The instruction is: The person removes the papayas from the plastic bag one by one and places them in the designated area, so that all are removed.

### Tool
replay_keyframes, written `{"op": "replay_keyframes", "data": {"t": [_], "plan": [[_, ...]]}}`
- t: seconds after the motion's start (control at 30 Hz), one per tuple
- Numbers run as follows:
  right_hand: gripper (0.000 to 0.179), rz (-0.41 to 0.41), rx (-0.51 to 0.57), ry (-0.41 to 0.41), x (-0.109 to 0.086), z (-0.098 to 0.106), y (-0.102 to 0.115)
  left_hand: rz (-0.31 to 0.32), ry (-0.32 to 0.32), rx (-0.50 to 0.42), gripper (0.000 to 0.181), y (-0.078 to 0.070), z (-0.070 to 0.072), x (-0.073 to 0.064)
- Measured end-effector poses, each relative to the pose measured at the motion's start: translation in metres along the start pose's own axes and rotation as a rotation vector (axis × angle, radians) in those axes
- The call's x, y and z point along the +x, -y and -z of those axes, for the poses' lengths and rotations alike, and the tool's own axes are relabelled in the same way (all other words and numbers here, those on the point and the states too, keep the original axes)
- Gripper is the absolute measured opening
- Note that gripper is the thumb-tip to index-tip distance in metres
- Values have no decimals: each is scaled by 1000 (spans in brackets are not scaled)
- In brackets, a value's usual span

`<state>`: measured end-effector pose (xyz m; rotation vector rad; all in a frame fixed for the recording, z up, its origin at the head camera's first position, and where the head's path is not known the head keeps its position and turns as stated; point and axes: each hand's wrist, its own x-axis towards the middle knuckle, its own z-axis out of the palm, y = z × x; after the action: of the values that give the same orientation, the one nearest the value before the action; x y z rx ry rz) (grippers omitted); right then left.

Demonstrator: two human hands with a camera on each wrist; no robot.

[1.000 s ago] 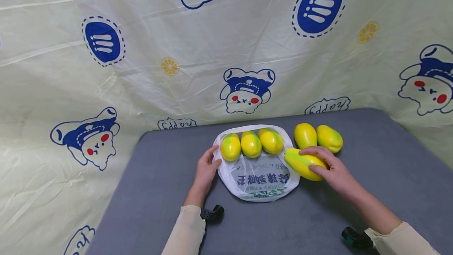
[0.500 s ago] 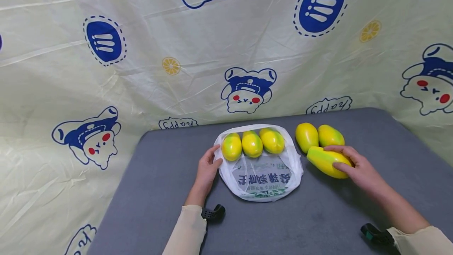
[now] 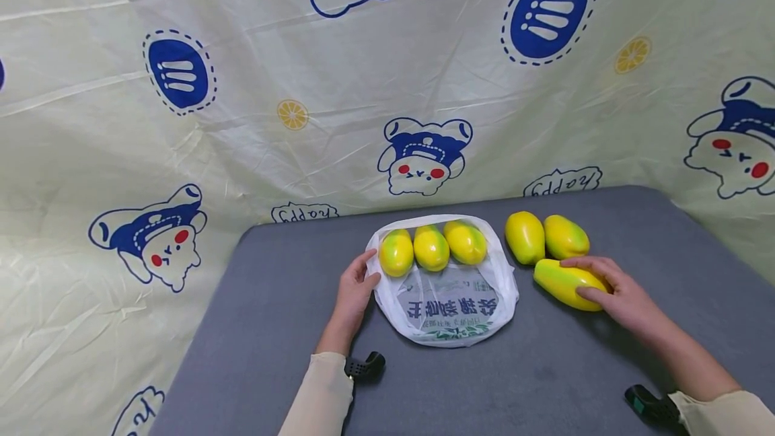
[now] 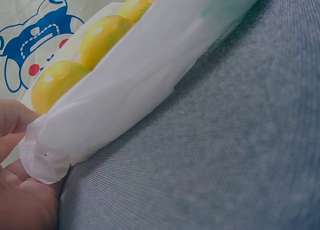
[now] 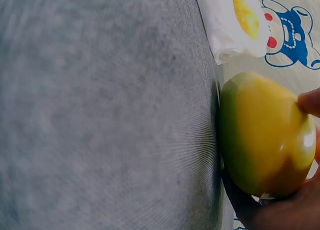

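Gripping a yellow-green papaya [image 3: 560,282] with thumb and curled fingers, the right hand [image 3: 619,293] is low at the grey tabletop [image 3: 460,392]. The left hand [image 3: 354,288] pinches the left rim of a white plastic bag [image 3: 506,288]. Just right of its fingertips, three papayas [image 3: 431,247] line the bag's far side, the printed base showing nearer. Beyond the right hand, two more papayas [image 3: 525,237] sit side by side. A narrow strip of tabletop separates bag and gripped fruit; wider room lies outside each hand. Farther out, the table's back edge meets a patterned backdrop [image 3: 339,153].
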<state>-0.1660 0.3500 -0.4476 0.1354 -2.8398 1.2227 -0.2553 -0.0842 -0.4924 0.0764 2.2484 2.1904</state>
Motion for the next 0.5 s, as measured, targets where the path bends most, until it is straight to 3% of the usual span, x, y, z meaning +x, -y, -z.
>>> {"op": "replay_keyframes", "data": {"t": [0.5], "plan": [[36,134,3,-114,-2,-2,-2,-11,-2,-11,49,-1,0,-1]]}}
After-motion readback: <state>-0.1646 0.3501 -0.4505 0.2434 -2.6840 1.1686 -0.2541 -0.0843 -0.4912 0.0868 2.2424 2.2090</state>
